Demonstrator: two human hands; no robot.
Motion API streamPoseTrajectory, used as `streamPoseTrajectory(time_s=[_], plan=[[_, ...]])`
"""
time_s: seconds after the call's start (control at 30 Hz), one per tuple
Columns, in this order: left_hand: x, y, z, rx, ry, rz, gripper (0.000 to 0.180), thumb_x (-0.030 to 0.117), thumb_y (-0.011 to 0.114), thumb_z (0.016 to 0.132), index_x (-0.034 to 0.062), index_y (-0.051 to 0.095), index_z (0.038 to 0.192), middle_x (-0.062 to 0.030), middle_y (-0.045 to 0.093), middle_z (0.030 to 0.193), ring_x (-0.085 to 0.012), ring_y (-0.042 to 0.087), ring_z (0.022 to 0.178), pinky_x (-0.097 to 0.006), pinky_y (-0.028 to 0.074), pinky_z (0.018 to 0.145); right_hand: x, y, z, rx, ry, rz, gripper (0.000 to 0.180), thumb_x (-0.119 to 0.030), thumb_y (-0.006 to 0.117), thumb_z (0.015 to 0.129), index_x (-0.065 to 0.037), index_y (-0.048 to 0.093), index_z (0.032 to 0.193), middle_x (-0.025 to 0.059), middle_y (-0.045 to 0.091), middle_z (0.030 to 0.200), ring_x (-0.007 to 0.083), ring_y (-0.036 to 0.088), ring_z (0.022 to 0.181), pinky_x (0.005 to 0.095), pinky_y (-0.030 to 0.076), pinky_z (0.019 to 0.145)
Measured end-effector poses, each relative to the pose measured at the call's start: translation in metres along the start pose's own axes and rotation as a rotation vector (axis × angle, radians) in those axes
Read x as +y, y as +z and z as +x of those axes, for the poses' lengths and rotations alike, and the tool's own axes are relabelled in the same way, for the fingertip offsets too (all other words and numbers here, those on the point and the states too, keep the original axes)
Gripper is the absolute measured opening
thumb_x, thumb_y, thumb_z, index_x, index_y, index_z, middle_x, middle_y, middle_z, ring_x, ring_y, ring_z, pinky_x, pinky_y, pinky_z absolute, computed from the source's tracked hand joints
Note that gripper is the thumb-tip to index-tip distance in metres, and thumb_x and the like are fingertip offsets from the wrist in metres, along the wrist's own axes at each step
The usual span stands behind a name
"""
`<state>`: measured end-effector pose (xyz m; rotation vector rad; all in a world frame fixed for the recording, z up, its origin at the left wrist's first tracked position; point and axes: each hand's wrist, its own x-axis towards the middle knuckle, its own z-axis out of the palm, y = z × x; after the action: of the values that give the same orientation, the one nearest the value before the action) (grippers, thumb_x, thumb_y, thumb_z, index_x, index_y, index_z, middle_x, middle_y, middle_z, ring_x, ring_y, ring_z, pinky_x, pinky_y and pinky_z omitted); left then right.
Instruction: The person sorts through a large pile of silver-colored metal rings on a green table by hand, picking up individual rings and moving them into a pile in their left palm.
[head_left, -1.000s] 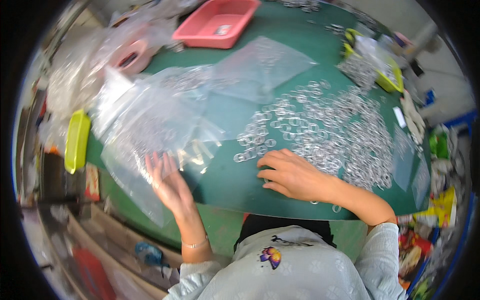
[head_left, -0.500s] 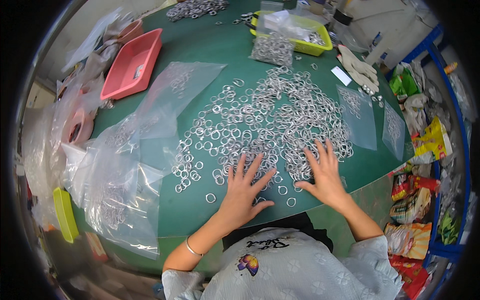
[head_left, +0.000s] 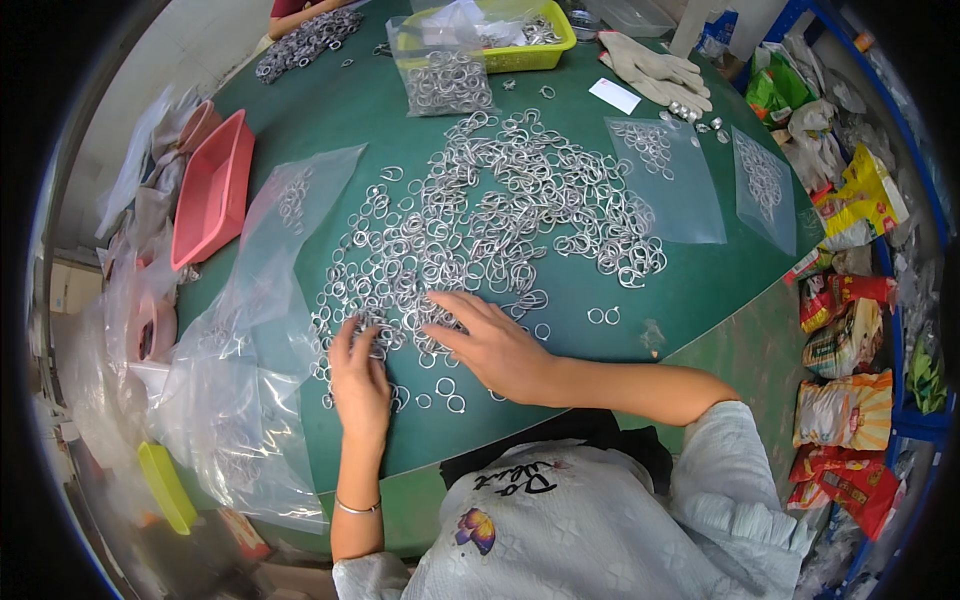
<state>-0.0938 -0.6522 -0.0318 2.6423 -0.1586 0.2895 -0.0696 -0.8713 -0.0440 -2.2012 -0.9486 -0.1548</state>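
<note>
A: What is at the far left?

B: A heap of clear plastic bags [head_left: 235, 390] lies over the left edge of the green table [head_left: 690, 290], and a pink tray [head_left: 212, 190] stands behind them. A yellow-green flat thing [head_left: 167, 487] is low at the left.

A: And the left hand?

B: The left hand [head_left: 358, 375] lies flat, palm down, fingers spread and a little bent, on the near-left edge of the big pile of metal rings [head_left: 480, 225]. It presses on rings but closes on nothing.

A: The right hand?

B: The right hand [head_left: 490, 345] is just beside it, also open and palm down, its fingers reaching left onto the rings at the near side of the pile. I cannot tell if a ring is pinched under the fingertips.

A: Further right?

B: Two flat bags with rings [head_left: 665, 180] lie beside the pile, then white gloves [head_left: 655, 70] at the back. A yellow basket [head_left: 495, 35] with rings is at the far edge. Colourful snack packets [head_left: 845, 330] are stacked off the table at the right.
</note>
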Motion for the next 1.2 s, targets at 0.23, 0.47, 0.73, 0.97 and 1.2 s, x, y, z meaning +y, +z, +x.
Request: streamPoseTrajectory(time_s=[0.23,0.47,0.73,0.97,1.2], plan=[[0.06,-0.009,-0.013,-0.13,0.107,0.028,0.063,-0.013,0.049,0.062,0.0035,0.053,0.122,-0.0208,0.038,0.137,-0.0417,0.033,0.129,-0.054,0.024,0.107,0.043,-0.094,-0.056,0.211,0.453,-0.472,0.048,-0.022,0.07,0.077,-0.006,0.056,0.12,0.0166,0.044,0.131,0.0362,0.039,0.122,0.0472,0.033,0.095],[0.108,0.035,-0.017,-0.363,0.401,0.061,0.045,0.015,0.066,0.076,0.0157,0.058,0.121,-0.0104,0.039,0.14,-0.0375,0.03,0.131,-0.066,0.019,0.103,0.008,-0.05,-0.075,0.092,0.385,-0.348,0.063,-0.031,0.073,0.073,-0.002,0.051,0.124,0.0216,0.032,0.141,0.0489,0.024,0.131,0.0593,0.026,0.098],[0.051,0.025,-0.017,-0.058,0.218,0.084,0.033,-0.007,0.055,0.068,0.0074,0.064,0.096,-0.0121,0.054,0.114,-0.0318,0.048,0.113,-0.054,0.029,0.101,-0.02,-0.009,-0.04,-0.061,0.104,-0.022,0.063,-0.018,0.072,0.073,0.003,0.046,0.126,0.0224,0.032,0.14,0.0427,0.025,0.134,0.0511,0.027,0.107],[0.012,0.007,-0.002,0.114,0.061,0.043,0.035,-0.012,0.051,0.072,0.0016,0.065,0.101,-0.0176,0.053,0.118,-0.0366,0.049,0.11,-0.043,0.039,0.097,0.016,-0.039,-0.032,0.166,0.031,0.046,0.024,-0.008,0.067,0.075,-0.004,0.064,0.099,0.0106,0.06,0.109,0.0283,0.056,0.102,0.0401,0.043,0.089],[0.079,0.018,-0.042,-0.214,0.257,-0.167,0.031,0.002,0.065,0.075,0.0073,0.064,0.105,-0.0143,0.052,0.121,-0.0328,0.047,0.114,-0.044,0.036,0.095,0.068,-0.077,-0.043,0.227,0.299,-0.343,0.03,-0.009,0.073,0.071,-0.003,0.063,0.098,0.0083,0.056,0.095,0.0261,0.054,0.086,0.0369,0.045,0.075]])
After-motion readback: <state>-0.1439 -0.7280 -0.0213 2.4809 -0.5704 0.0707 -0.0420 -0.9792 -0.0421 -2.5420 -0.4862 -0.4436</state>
